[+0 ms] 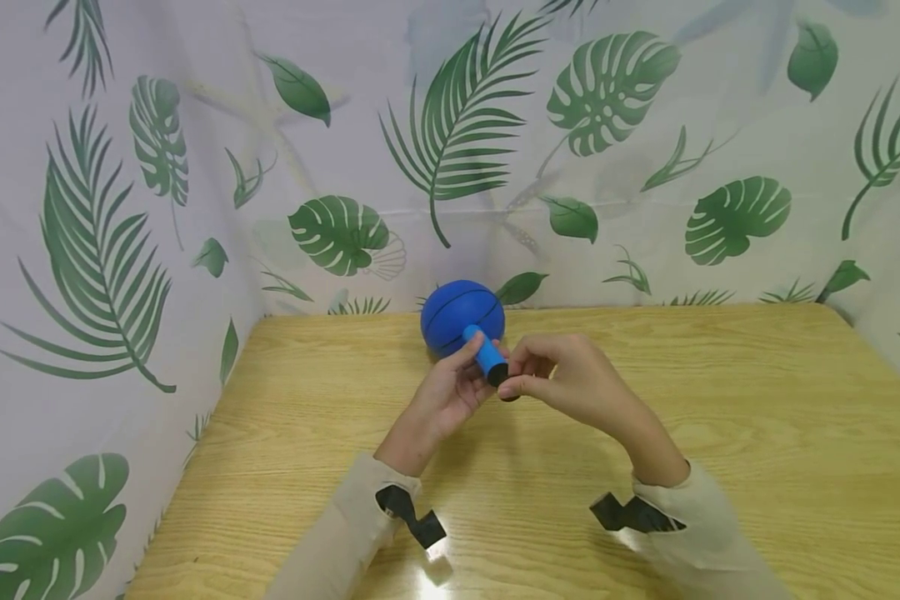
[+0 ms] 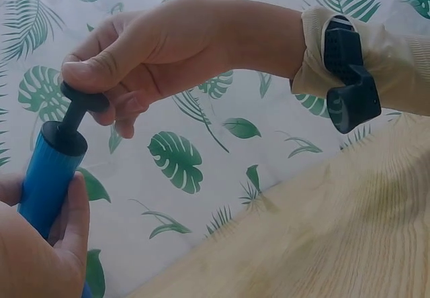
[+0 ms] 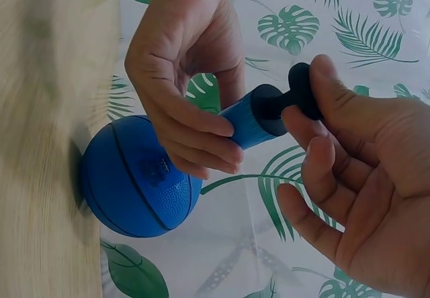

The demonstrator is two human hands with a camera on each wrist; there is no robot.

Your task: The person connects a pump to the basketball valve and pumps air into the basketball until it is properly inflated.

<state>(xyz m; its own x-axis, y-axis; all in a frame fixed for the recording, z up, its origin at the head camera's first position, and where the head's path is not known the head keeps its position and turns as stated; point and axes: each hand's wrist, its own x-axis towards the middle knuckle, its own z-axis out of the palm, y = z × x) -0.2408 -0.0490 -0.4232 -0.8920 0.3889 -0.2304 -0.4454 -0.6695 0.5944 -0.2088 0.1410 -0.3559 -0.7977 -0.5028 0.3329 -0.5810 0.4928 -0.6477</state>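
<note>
A small blue hand pump (image 1: 487, 354) with a black cap and black T-shaped handle (image 3: 304, 93) slants over a blue ball (image 1: 457, 312) with black seam lines. My left hand (image 1: 453, 396) grips the pump's barrel, its fingers wrapped round the blue tube in the right wrist view. With thumb and fingers, my right hand (image 1: 570, 375) pinches the black handle, seen close up in the left wrist view. A short length of black shaft (image 2: 70, 118) shows between cap and handle. The pump's far end, toward the ball, is hidden behind my left hand in the right wrist view.
The ball sits on a wooden table (image 1: 307, 433) near its back edge. Behind and beside the table hangs a white cloth (image 1: 495, 167) printed with green leaves. Each sleeve cuff carries a black wrist camera (image 1: 412, 517).
</note>
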